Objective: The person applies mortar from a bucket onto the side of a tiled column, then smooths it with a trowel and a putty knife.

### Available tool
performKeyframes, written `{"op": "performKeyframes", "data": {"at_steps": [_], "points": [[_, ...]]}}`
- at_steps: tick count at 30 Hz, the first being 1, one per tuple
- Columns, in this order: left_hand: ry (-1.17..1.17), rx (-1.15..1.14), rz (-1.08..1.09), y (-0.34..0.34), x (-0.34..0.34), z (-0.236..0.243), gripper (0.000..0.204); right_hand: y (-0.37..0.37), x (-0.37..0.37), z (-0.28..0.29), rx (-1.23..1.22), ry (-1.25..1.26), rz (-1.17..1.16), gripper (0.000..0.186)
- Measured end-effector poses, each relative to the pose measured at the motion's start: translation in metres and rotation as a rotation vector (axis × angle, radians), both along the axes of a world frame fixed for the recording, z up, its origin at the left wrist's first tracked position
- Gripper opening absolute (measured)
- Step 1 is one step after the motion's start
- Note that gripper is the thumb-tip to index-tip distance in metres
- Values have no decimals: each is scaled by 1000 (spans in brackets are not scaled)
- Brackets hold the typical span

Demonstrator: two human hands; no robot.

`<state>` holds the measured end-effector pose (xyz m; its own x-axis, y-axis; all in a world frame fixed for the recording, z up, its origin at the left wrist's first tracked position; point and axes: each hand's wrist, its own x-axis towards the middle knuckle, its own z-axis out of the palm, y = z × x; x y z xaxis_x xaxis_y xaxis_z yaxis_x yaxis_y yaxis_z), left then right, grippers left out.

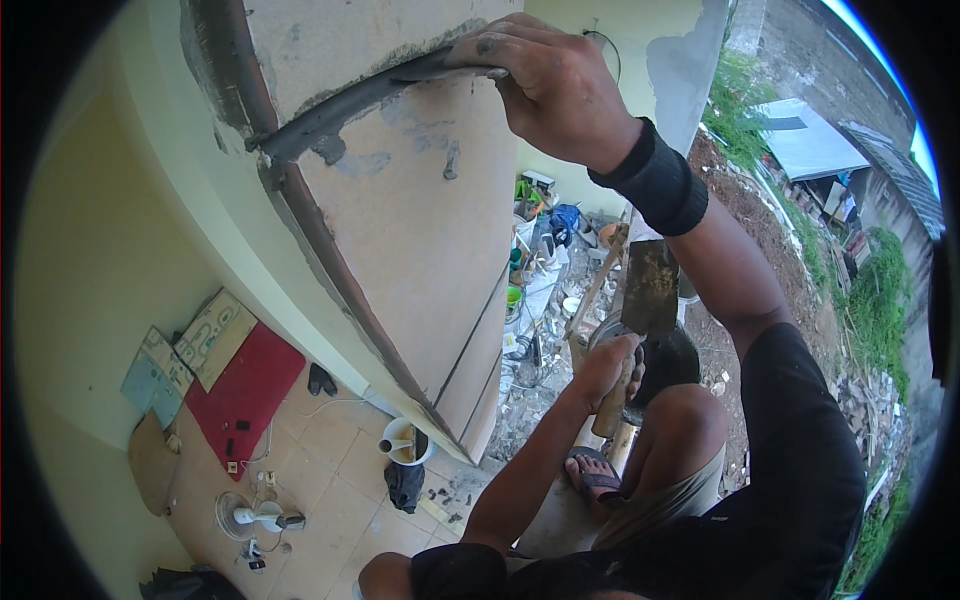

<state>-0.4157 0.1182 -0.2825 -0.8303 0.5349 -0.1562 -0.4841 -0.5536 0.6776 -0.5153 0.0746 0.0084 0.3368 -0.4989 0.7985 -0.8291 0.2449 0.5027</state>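
My right hand (560, 90) is raised to a panel joint, fingers closed around a thin flat grey piece (430, 70) smeared with mortar; its exact kind is unclear. Its edge lies against the dark wet mortar (340, 112) filling the joint between two beige panels (420, 180). Lower down, my left hand (605, 370) grips the wooden handle of a trowel (650, 285), whose rectangular, mortar-stained blade points upward. Just behind that hand is a dark round container (670, 365), partly hidden by my knee and the trowel.
Far below, rubble and tools (545, 260) lie beside the panels. On the tiled floor at left stand a white bucket (405, 440), a fan (255, 515) and a red mat (245, 400). My sandalled foot (595, 475) rests high above the ground. Outside at right are soil and plants (880, 300).
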Motion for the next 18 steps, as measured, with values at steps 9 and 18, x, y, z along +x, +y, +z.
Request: {"op": "performKeyframes", "data": {"at_steps": [9, 18], "points": [[9, -19, 12, 1, 0, 2, 30, 20, 15, 55, 221, -92, 122, 27], [-2, 8, 6, 2, 0, 0, 30, -9, 26, -2, -29, 83, 20, 32]]}}
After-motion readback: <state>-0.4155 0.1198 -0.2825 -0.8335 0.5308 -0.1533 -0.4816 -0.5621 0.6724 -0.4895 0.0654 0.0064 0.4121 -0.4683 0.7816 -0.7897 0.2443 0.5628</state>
